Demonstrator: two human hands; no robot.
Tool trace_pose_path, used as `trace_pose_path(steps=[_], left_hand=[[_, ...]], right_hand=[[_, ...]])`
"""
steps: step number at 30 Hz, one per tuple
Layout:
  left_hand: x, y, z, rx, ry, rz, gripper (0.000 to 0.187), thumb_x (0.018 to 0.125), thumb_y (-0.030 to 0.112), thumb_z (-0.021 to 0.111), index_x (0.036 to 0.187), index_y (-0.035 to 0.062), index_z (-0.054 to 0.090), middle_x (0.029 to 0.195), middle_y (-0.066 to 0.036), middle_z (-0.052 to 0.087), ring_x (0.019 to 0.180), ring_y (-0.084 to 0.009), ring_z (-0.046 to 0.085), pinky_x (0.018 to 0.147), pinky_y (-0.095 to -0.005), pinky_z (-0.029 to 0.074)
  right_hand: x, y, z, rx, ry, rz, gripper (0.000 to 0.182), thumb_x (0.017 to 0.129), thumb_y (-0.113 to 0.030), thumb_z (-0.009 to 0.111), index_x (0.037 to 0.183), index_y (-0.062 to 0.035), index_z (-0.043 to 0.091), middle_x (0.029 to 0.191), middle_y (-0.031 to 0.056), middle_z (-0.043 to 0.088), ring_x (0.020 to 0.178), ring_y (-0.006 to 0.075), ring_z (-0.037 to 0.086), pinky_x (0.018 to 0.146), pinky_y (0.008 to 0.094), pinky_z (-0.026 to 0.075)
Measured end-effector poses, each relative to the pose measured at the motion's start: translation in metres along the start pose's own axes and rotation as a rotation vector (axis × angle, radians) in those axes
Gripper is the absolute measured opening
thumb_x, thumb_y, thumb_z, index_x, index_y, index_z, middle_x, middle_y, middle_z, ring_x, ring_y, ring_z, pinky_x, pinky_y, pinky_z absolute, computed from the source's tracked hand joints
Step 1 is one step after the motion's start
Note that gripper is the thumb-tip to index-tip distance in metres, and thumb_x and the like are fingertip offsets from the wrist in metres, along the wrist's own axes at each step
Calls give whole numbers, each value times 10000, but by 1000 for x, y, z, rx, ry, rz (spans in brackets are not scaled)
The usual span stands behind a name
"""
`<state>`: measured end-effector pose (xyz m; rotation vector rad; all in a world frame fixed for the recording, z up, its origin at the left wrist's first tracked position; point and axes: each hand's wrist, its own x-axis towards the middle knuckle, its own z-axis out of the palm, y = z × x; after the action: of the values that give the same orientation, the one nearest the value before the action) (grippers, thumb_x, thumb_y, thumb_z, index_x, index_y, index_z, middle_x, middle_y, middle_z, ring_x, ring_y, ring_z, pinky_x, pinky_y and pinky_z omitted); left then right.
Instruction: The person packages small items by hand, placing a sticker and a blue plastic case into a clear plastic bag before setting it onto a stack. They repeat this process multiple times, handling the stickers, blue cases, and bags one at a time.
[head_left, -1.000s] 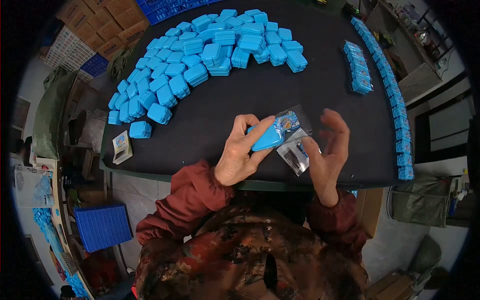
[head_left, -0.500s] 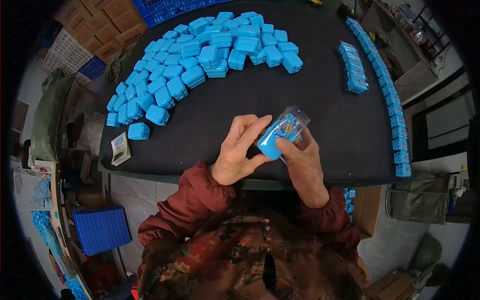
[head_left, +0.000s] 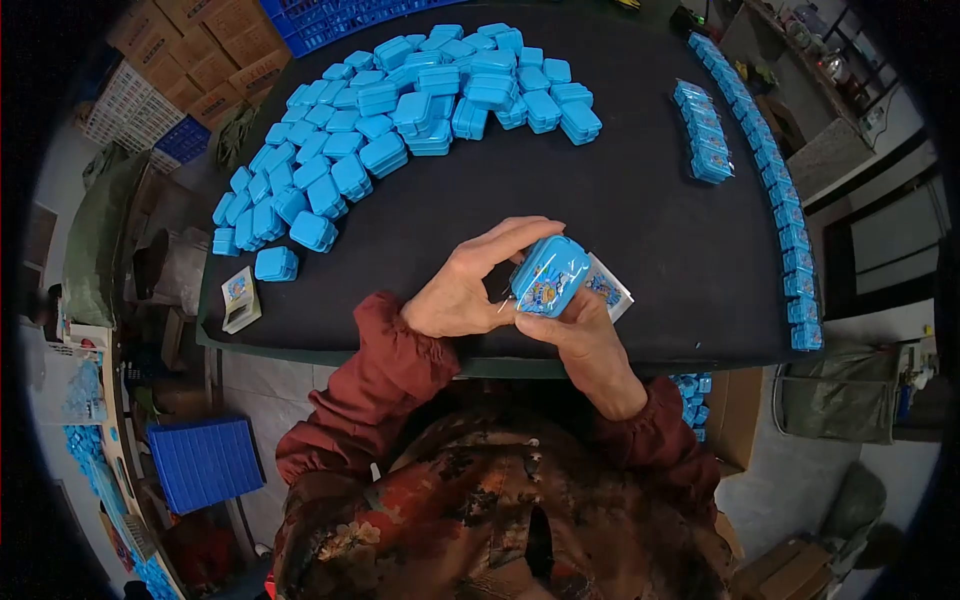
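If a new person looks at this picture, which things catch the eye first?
The big heap of blue boxes comes first, curving across the far left part of the black table. Next is the long line of blue boxes along the right edge. Near the front edge, the left hand and right hand hold one patterned box.

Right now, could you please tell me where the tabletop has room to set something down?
The black tabletop is bare between the heap of blue cases and the short row of wrapped cases, and between the printed leaflet and the left hand. It is crowded under the heap and along the right edge, under the long wrapped row.
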<state>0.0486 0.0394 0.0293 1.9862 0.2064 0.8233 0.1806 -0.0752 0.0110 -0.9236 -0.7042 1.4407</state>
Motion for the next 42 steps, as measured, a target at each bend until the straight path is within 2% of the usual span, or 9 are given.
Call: trace_pose_path(steps=[12, 22, 25, 27, 30, 37, 39, 41, 42], left_hand=[[-14, -7, 15, -113, -1, -78, 648, 598, 140, 804, 1157, 24, 497, 1149, -112, 472, 986, -221, 500, 815, -315, 417], [-19, -16, 20, -339, 26, -146, 715, 549, 51, 828, 1172, -13, 483, 1157, -78, 447, 998, -152, 477, 852, -298, 408], [-20, -11, 20, -410, 69, -258, 700, 564, 28, 815, 1177, -17, 481, 1150, -73, 446, 993, -145, 484, 847, -280, 414], [-18, -8, 18, -398, 55, -288, 686, 580, 19, 805, 1182, -18, 477, 1145, -71, 449, 998, -143, 487, 849, -274, 416], [-17, -10, 21, -478, 25, -310, 690, 612, 3, 781, 1217, -12, 449, 1163, -70, 447, 1006, -142, 490, 852, -269, 417], [-14, -9, 16, -1034, -19, -259, 777, 715, 8, 694, 1368, 0, 273, 1329, -123, 361, 1032, -157, 484, 817, -276, 418], [-14, -4, 16, -1104, 40, -278, 731, 769, 41, 671, 1369, -25, 259, 1243, -146, 466, 980, -146, 511, 779, -260, 428], [-12, 0, 21, -783, 63, -618, 666, 801, 58, 662, 1343, -47, 290, 1100, -137, 573, 894, -129, 548, 731, -243, 442], [-10, 4, 25, -781, 112, -613, 592, 800, 56, 675, 1287, -62, 361, 999, -120, 615, 821, -115, 573, 704, -232, 462]], right_hand=[[-3, -11, -4, 78, 202, -24, 545, 781, -192, 718, 1211, 30, 467, 1051, 107, 578, 944, 137, 560, 847, 284, 448], [-1, -10, -12, 186, 118, 11, 510, 810, -221, 693, 1229, -37, 468, 1081, 80, 562, 969, 132, 546, 817, 282, 444], [-5, -20, -14, -245, 155, -145, 659, 753, -222, 739, 1299, -58, 407, 1172, 87, 514, 1051, 170, 506, 842, 322, 428], [-8, -28, -16, -829, 169, -553, 835, 674, -206, 781, 1358, -66, 323, 1222, 110, 468, 1121, 233, 457, 896, 376, 382], [-4, -33, -22, -955, -47, -495, 936, 606, -199, 806, 1374, -70, 287, 1192, 124, 472, 1118, 285, 446, 934, 427, 328], [-3, -35, -27, -1227, 0, -656, 864, 623, -153, 757, 1352, -42, 306, 1152, 149, 467, 1056, 313, 454, 905, 435, 333], [-2, -32, -24, -1356, 40, -761, 838, 628, -130, 732, 1346, -35, 311, 1147, 162, 454, 1038, 331, 454, 885, 437, 341], [-2, -31, -18, -1385, 53, -794, 849, 604, -124, 740, 1334, -21, 320, 1150, 166, 463, 1040, 330, 457, 882, 436, 343], [-1, -30, -15, -1415, 67, -827, 860, 581, -118, 748, 1322, -6, 328, 1152, 170, 471, 1042, 330, 459, 879, 435, 345]])
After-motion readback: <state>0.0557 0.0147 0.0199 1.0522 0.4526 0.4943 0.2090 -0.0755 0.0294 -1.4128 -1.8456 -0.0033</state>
